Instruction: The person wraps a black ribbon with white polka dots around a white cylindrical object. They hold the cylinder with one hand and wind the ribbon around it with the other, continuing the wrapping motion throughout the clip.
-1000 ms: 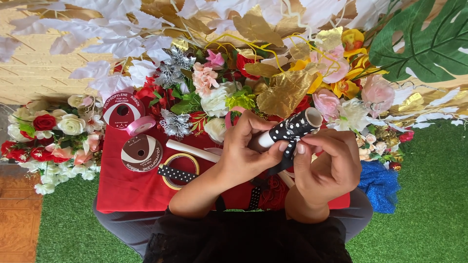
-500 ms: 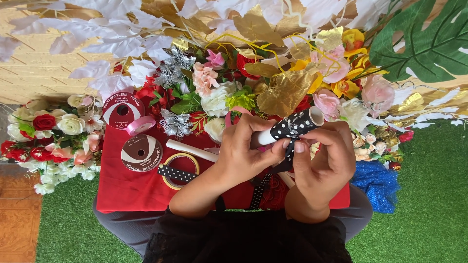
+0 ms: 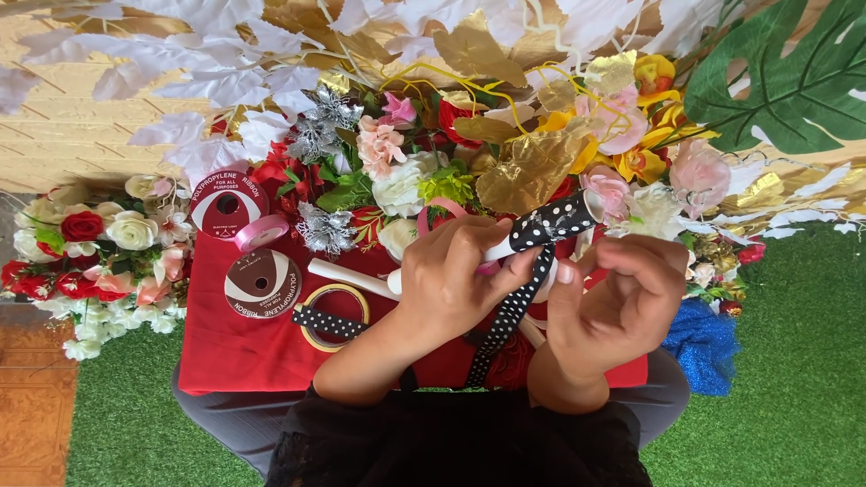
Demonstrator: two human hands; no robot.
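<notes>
Person's left hand (image 3: 460, 280) is closing its fingers round a white tube partly wound w/ black polka-dot ribbon (image 3: 541, 227), holding it tilted up-right over the red cloth (image 3: 244, 352), prob. so the wrap stays taut. Right hand (image 3: 618, 302) is curling its fingers in just beside the tube's lower part, pinching the loose tail of black dotted ribbon (image 3: 505, 320); the tail is hanging down btwn the two wrists, touching the cloth.

Second plain white tube (image 3: 347, 278) is lying on the cloth left of the hands, near a gold-rimmed spool of dotted ribbon (image 3: 332, 317). Brown ribbon reel (image 3: 262, 284) and pink ribbon reel (image 3: 260, 233) are sitting further left, within reach. Artificial flowers (image 3: 397, 171) are crowding the cloth's far edge.
</notes>
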